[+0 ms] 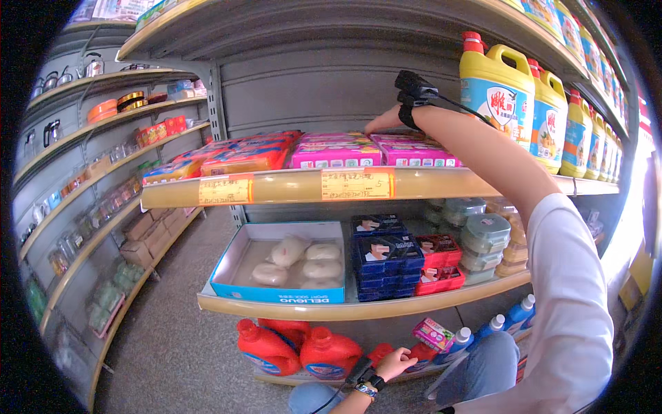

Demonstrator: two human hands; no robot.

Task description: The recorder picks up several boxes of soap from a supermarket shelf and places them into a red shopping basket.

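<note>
My right hand reaches over the middle shelf, its fingertips at the gap between two pink plastic-wrapped packs and a neighbouring pink pack. Its fingers are partly hidden, so the grip is unclear. Low down, my left hand hovers by the red plastic bottles, fingers loosely bent and apart, with nothing visible in them. Just beyond it, a small pink printed pack lies tilted on the bottles. Both wrists wear black strapped devices with cables.
Red-and-orange packs fill the shelf's left part, yellow detergent jugs its right. Below are a blue carton of white wrapped bundles, dark blue boxes and lidded containers. Red jugs stand at the bottom. Another shelf unit runs along the left.
</note>
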